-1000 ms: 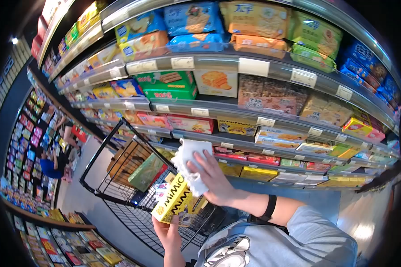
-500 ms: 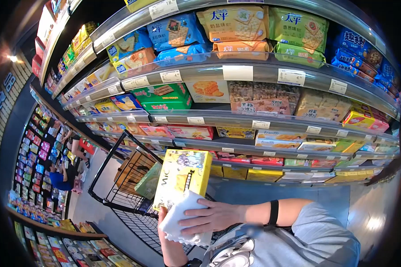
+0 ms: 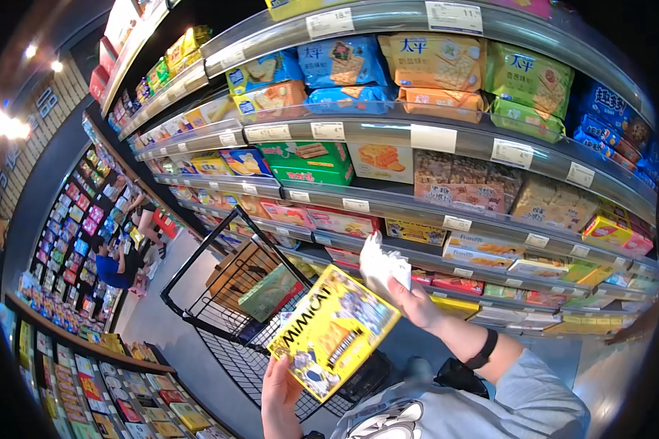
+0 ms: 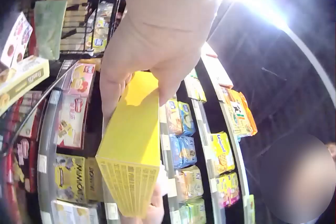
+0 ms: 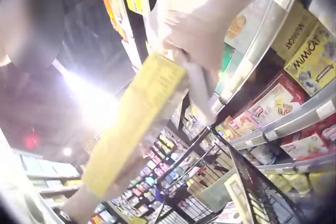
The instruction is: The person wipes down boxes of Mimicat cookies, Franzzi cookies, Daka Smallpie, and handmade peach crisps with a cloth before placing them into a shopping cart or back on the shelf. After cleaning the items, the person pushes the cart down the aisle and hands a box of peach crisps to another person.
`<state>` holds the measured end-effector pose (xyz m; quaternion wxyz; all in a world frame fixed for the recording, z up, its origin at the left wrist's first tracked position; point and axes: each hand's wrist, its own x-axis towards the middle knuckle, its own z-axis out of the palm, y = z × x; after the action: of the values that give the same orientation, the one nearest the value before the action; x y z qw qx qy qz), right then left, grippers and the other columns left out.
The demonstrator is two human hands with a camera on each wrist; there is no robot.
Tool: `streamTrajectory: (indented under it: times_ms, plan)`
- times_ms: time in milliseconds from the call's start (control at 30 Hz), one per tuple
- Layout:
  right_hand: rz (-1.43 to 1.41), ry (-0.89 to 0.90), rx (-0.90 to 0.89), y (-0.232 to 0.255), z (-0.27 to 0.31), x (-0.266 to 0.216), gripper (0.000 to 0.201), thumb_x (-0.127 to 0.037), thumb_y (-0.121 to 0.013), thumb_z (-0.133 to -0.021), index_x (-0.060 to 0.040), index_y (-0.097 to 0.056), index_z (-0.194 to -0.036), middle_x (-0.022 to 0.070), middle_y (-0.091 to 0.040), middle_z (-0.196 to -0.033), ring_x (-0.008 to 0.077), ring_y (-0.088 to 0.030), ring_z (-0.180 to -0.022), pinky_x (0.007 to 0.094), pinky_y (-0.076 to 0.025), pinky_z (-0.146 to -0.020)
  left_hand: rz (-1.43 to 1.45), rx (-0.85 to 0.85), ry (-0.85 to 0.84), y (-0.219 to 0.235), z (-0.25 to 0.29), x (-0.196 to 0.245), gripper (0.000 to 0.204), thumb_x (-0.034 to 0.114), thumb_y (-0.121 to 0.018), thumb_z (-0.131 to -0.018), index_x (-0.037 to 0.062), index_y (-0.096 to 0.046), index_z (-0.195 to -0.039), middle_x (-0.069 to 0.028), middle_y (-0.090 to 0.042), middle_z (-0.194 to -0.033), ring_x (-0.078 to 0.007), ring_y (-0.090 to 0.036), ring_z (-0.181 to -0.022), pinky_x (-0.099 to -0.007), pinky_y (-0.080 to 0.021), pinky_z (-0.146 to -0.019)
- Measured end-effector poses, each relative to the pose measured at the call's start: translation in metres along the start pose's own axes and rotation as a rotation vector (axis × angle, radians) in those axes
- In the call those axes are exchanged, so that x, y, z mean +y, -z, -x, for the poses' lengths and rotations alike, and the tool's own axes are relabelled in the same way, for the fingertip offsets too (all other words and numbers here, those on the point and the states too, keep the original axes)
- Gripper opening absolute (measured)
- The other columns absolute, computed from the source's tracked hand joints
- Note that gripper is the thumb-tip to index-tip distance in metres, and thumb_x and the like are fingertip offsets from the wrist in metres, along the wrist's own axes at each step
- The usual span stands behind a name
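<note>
Closest to me, a person in a grey shirt [image 3: 461,410] is wearing a black band [image 3: 482,350] on the right forearm. Both hands are occupied. The left hand [image 3: 280,380] is pinching one end of a yellow MIMICAT box [image 3: 337,329], the thumb lying on one broad face and the fingers reaching round the other side. The box is tilting in front of the person's chest, its printed front facing upward. The right hand [image 3: 417,304] is gripping a crumpled white cloth [image 3: 383,265] just beside the box's opposite end; whether that hand is also touching the box, I cannot tell.

Just beyond the box, a black wire shopping cart [image 3: 185,314] is standing in the aisle. A green box [image 3: 271,293] is leaning inside it, next to a brown carton [image 3: 234,274].

Behind these, shelving [image 3: 373,134] is running across the view, its edges bearing price labels. A similar yellow box [image 3: 415,231] is sitting on a lower shelf, and blue packs [image 3: 342,62], orange packs [image 3: 438,62] and green packs [image 3: 529,80] are filling a higher one.

Farthest off, down the aisle to the left, a person in blue [image 3: 116,269] is staying low beside a display of small colourful packets [image 3: 73,241].
</note>
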<state>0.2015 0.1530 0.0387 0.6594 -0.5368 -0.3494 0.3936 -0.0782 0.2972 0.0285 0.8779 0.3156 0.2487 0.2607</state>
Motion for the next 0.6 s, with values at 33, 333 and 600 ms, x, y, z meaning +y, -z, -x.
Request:
streamTrajectory:
  times_ms: [33,333,600]
  plan:
    - [-0.145,-0.256,-0.129,0.001,0.005,-0.013,0.055,-0.036,-0.040,-0.100,-0.0002,-0.032,-0.140,0.0109,-0.042,-0.138,0.0173,-0.039,-0.126,0.0298,-0.029,-0.105,-0.084,0.036,-0.028,-0.002,0.003,0.001,0.046,0.013,-0.053,-0.092,0.0044,-0.036,-0.134,-0.0148,-0.057,-0.123,-0.0272,-0.060,-0.108,-0.0457,-0.052,-0.087]
    - [0.060,0.003,-0.300,-0.017,0.001,0.023,0.080,-0.024,-0.066,-0.088,-0.0035,-0.016,-0.146,0.0124,-0.035,-0.142,0.0204,-0.034,-0.131,0.0343,-0.027,-0.108,-0.237,-0.019,-0.080,-0.002,0.013,0.011,0.059,0.006,-0.052,-0.092,0.0054,-0.024,-0.144,-0.0177,-0.050,-0.130,-0.0265,-0.055,-0.114,-0.0442,-0.049,-0.092]
    - [-0.122,-0.096,-0.135,-0.032,-0.004,0.037,0.066,-0.017,-0.069,-0.084,-0.0040,-0.032,-0.138,0.0086,-0.047,-0.128,0.0174,-0.045,-0.117,0.0329,-0.036,-0.100,-1.950,0.086,-0.445,-0.023,0.013,0.004,0.123,0.060,-0.085,-0.045,0.0049,-0.032,-0.142,-0.0305,-0.010,-0.149,-0.0526,0.002,-0.137,-0.0643,-0.005,-0.107]
